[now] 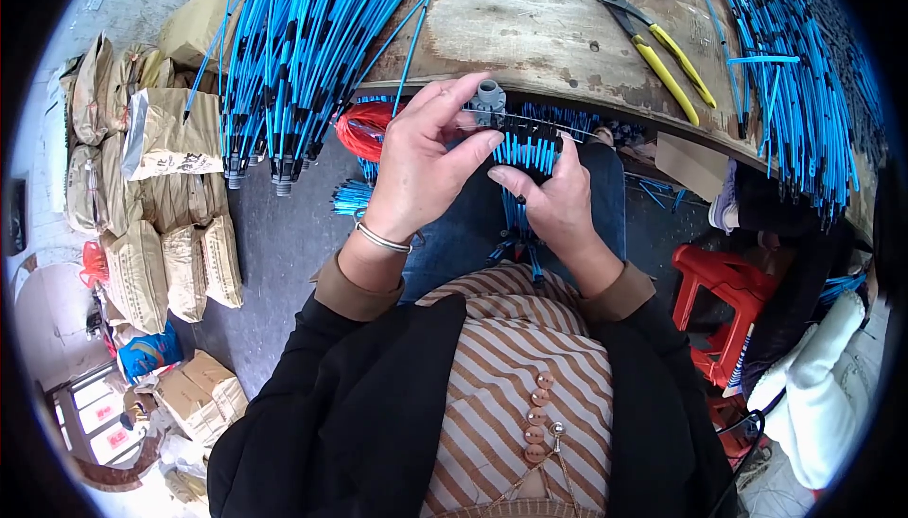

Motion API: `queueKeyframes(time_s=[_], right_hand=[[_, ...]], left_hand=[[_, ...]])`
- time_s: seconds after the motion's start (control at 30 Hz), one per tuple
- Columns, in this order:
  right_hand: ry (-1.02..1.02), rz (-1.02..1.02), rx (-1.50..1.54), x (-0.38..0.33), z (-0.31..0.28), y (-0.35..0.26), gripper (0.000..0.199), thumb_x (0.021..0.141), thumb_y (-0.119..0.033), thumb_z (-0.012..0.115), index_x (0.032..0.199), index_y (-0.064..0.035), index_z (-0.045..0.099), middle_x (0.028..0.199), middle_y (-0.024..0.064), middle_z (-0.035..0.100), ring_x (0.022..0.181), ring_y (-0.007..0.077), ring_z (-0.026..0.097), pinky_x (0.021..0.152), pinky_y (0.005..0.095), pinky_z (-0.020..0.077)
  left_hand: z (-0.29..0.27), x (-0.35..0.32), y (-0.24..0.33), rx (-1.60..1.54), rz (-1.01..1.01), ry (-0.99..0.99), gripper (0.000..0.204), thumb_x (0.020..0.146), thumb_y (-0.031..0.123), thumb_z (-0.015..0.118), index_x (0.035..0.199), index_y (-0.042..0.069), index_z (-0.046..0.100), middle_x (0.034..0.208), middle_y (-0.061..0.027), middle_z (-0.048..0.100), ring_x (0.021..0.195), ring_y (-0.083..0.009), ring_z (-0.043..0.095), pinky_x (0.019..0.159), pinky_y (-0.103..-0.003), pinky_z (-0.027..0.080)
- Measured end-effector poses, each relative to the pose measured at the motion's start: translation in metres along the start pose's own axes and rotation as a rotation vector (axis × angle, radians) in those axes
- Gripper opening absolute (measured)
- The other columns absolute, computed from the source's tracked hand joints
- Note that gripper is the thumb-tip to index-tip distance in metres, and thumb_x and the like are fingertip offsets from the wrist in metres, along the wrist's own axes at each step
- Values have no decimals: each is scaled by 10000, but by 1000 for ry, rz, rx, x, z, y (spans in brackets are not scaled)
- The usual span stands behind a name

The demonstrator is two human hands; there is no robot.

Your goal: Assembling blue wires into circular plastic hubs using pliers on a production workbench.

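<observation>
My left hand [421,163] pinches a small grey plastic connector [489,102] between thumb and fingers, just below the edge of the wooden workbench [530,17]. A thin black wire runs from the connector to the right. My right hand [553,196] grips a bundle of blue and black cables [530,149] that hangs over my lap. A silver bangle sits on my left wrist.
A large sheaf of blue cables [303,35] lies over the bench's left end, and another [794,92] on its right. Yellow-handled pliers [662,50] lie on the bench. Tan sacks [151,196] are stacked on the floor at left. A red plastic stool [724,305] stands at right.
</observation>
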State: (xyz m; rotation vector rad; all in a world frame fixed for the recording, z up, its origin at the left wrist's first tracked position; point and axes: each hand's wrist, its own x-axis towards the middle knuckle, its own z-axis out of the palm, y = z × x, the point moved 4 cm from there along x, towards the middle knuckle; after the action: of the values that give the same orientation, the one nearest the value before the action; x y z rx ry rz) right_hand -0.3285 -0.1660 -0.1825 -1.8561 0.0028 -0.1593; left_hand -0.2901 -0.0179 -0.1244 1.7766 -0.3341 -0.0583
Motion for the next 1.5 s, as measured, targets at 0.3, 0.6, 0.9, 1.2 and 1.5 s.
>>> queueKeyframes(time_s=[0.3,0.6,0.9,1.2,1.5], right_hand=[[-29,-34,-48,-2,2,4,543,733,-245,763,1084,51,473,735,150,637,585,266,610,549,347,488],[-96,-20,-13,-2,2,-4,352,794,-187,696,1005,12,497,720,96,626,568,211,579,555,313,464],[-169,-25,-60,-2,2,-11,337,821,-183,661,1013,33,488,717,124,625,568,242,591,538,324,469],[-205,-114,-110,-2,-1,-15,344,842,-190,634,1036,46,475,719,135,619,562,261,585,531,335,465],[-177,-111,-284,3,-4,-24,415,838,-256,634,1057,61,478,737,223,623,623,398,614,561,435,473]], left_hand=[[0,-2,7,98,130,33,508,729,-108,654,1213,8,553,1102,-66,532,800,-85,523,705,-182,431],[-11,-4,-1,-205,-73,29,477,707,-114,671,1160,-11,563,1008,-89,620,792,-113,586,721,-203,486],[-15,-9,5,-252,-107,27,417,702,-111,686,1093,-5,589,795,-23,600,674,-60,525,638,-165,461],[-16,-5,8,-283,-70,-99,408,690,-107,700,1073,-1,605,774,-13,588,661,-56,514,631,-160,448],[-13,-5,9,-274,-108,-61,400,687,-102,706,1062,5,618,802,-9,573,667,-54,488,630,-161,433]])
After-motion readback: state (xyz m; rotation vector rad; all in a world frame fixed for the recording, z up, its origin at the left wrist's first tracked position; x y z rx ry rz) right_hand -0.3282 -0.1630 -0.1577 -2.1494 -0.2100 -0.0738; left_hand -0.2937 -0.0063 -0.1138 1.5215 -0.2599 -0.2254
